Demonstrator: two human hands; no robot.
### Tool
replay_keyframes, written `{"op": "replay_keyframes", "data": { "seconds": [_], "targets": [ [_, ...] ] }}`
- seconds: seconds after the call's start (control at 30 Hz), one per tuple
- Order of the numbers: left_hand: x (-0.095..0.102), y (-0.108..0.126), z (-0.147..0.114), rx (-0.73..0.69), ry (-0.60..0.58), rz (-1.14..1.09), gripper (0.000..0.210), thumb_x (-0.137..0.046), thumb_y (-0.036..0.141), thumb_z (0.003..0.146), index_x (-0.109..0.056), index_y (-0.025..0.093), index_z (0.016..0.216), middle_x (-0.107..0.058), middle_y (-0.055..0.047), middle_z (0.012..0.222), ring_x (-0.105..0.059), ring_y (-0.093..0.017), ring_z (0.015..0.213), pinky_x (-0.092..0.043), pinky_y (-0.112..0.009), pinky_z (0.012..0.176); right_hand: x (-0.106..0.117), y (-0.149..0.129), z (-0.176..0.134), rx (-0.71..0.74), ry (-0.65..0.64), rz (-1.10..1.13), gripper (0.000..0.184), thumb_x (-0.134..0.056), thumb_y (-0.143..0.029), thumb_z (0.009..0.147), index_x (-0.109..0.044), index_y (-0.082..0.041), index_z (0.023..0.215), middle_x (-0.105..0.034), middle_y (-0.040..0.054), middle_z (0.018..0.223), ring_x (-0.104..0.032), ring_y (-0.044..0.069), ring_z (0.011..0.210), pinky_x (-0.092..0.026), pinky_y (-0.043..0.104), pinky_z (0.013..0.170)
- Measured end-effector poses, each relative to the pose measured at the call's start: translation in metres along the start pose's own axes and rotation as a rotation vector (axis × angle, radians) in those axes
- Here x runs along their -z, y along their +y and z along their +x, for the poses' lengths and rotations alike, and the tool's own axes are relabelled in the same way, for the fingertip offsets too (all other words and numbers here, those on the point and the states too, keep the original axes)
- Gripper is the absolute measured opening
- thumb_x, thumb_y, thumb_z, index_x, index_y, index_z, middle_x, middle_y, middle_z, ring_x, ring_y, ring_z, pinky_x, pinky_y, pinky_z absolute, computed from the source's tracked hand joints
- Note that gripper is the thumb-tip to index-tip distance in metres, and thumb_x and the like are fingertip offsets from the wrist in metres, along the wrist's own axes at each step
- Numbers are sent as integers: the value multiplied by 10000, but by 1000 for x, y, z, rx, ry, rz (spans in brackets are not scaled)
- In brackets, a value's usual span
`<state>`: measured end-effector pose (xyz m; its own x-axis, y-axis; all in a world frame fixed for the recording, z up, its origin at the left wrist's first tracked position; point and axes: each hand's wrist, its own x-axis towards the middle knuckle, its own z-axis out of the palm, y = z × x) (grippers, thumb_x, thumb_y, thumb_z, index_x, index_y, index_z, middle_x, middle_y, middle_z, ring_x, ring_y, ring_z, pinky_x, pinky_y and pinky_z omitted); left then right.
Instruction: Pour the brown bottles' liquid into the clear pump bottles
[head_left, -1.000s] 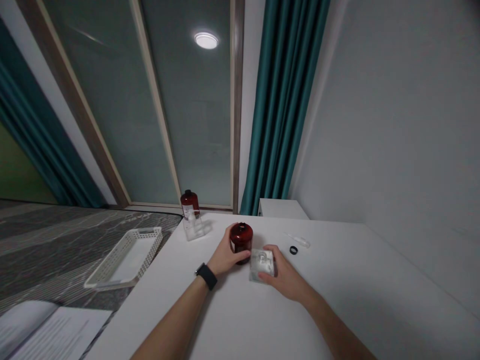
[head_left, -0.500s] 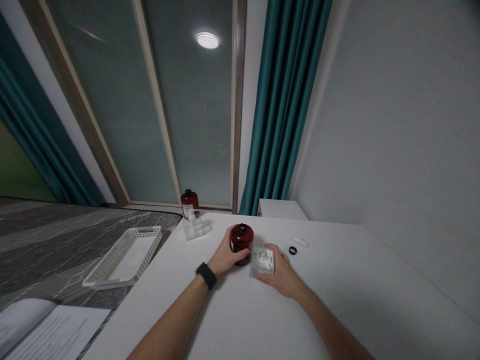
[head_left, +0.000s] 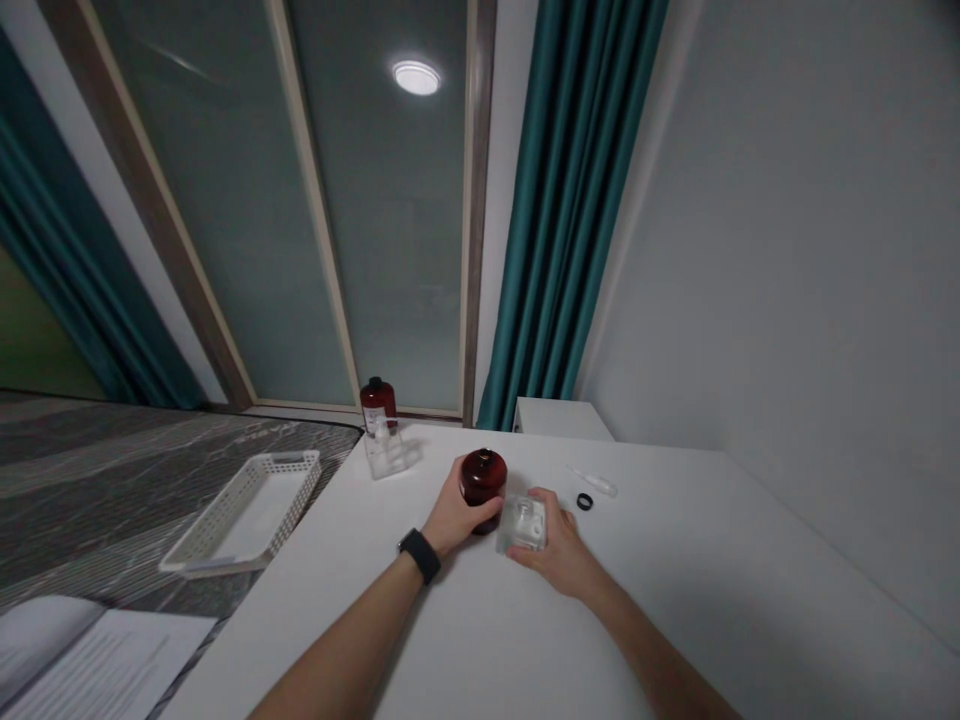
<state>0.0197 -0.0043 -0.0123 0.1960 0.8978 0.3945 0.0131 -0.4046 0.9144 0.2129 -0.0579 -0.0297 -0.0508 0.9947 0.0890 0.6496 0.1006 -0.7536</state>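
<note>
My left hand (head_left: pixel 459 515), with a dark band on its wrist, wraps around a dark red-brown bottle (head_left: pixel 484 477) that stands upright on the white table with its mouth uncapped. Right beside it, my right hand (head_left: pixel 559 545) grips a clear square bottle (head_left: pixel 523 523) between thumb and fingers. The clear bottle's top faces me, and its left side is close to the brown bottle; whether they touch I cannot tell. To the right of my right hand lie a black ring (head_left: pixel 585 501) and a clear pump top with a thin tube (head_left: pixel 602 485).
At the table's far left corner are a second brown bottle (head_left: pixel 378 398) with a black cap and a clear square pump bottle (head_left: pixel 385 458). A white perforated basket (head_left: pixel 178 548) and an open book (head_left: pixel 127 665) rest on the grey striped surface at left. The white table (head_left: pixel 525 650) meets a wall at right.
Both hands keep their holds. The clear bottle in my right hand has tilted slightly and shifted a little left, and my left wrist has moved slightly right.
</note>
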Motion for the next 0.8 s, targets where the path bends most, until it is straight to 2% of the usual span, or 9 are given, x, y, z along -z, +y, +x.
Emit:
{"op": "replay_keyframes", "data": {
  "seconds": [0.17, 0.3, 0.6, 0.8],
  "targets": [
    [8, -7, -1, 51, -110, -135, 705, -841, 293, 636, -490, 151, 1232, -632, -111, 1189, -602, -283, 1095, -444, -448, 1003, 0, 1, 0, -25, -5, 21, 828, -796, -329, 598, -356, -249, 1295, -563, 79, 1204, -503, 334, 1192, -402, 481, 982],
    [8, -12, -1, 74, -98, -173, 810, -895, 314, 558, -489, 150, 1239, -638, -116, 1192, -603, -299, 1097, -449, -447, 996, 0, 1, 1, -11, 8, 38, 805, -806, -313, 579, -369, -260, 1254, -562, 66, 1189, -519, 334, 1167, -393, 507, 996],
    [2, -1, -7, 34, -134, -52, 667, -836, 297, 634, -523, 148, 1203, -640, -113, 1178, -600, -285, 1084, -447, -429, 993, 7, 9, -1, 103, -33, 344, 715, -752, -249, 662, -329, -253, 1239, -560, 41, 1118, -599, 247, 1026, -467, 454, 942],
    [1, 5, -10, 58, -162, -132, 675, -837, 364, 641, -515, 138, 1189, -637, -130, 1171, -599, -293, 1071, -447, -450, 981, 11, 0, -4, 63, -67, 592, 849, -801, -316, 645, -275, -275, 1310, -576, 55, 1125, -640, 228, 945, -523, 429, 864]
  ]
}}
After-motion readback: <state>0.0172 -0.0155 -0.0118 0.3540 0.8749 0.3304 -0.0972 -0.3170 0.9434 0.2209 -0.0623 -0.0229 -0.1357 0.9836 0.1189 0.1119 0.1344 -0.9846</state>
